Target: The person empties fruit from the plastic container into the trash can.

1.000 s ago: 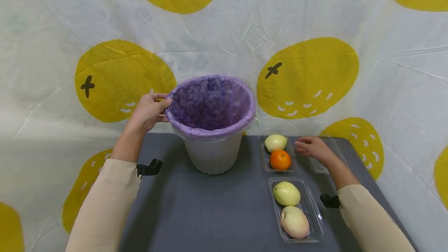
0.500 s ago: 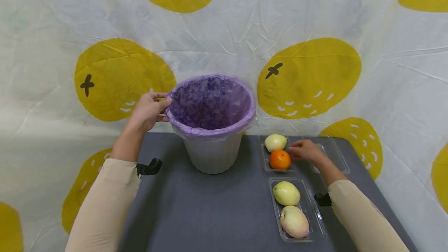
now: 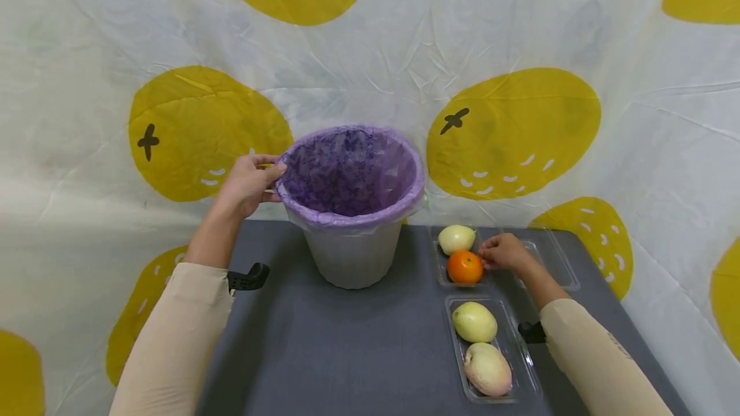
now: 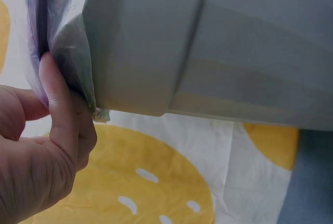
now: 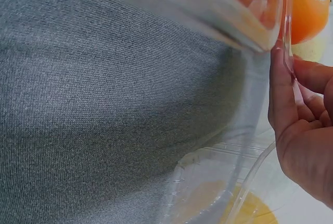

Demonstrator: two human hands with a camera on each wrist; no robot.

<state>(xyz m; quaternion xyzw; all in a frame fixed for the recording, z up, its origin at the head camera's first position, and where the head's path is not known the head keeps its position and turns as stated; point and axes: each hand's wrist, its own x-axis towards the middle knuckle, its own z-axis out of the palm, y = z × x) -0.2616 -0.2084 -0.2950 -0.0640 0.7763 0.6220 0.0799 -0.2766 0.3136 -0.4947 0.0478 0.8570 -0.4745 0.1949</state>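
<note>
Purple-lined bin (image 3: 354,259), upright on grey table (image 3: 358,352); rim pinched by the left hand (image 3: 245,186), presumably for steadiness. Clear tray (image 5: 287,26), to its right; edge pinched by the right hand (image 3: 504,252), walls keeping orange (image 3: 465,268) and pale-yellow fruit (image 3: 456,239) together.

Soft, rather dim light; faint shadows on table (image 3: 358,352); small glint on orange (image 5: 307,13); tray edge (image 5: 156,0) blurred.

Room type unclear, screened by yellow-patterned cloth (image 3: 387,50), grey table (image 3: 347,352).
</note>
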